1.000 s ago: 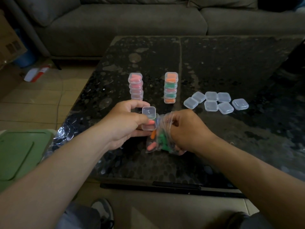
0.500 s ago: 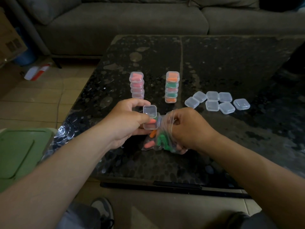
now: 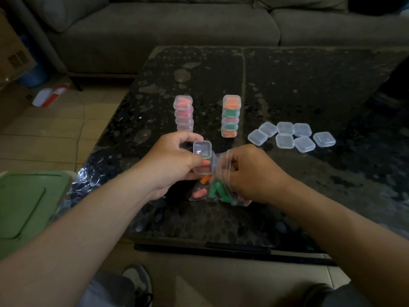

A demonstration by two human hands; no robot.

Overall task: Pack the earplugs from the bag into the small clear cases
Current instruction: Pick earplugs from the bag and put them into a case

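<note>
My left hand (image 3: 174, 160) grips a small clear case (image 3: 202, 160) with its lid flipped up; a pink earplug shows inside it. Right beside it, my right hand (image 3: 250, 173) holds the clear plastic bag (image 3: 218, 191), which has pink, orange and green earplugs in it; the fingertips are curled at the bag's mouth and hidden. Behind stand two stacks of filled cases, one pink (image 3: 183, 114), one mixed orange and green (image 3: 231, 116). Several empty closed cases (image 3: 290, 137) lie flat at the right.
The dark speckled table (image 3: 309, 89) reaches back to a grey sofa (image 3: 177, 25). A green-lidded bin (image 3: 24, 204) stands at the table's left front corner. A cardboard box (image 3: 13, 54) and a red-white packet (image 3: 51, 95) are on the tiled floor at left.
Both hands stay together over the bag. The bag has shifted slightly in my right hand, and the open case remains held at the bag's mouth.
</note>
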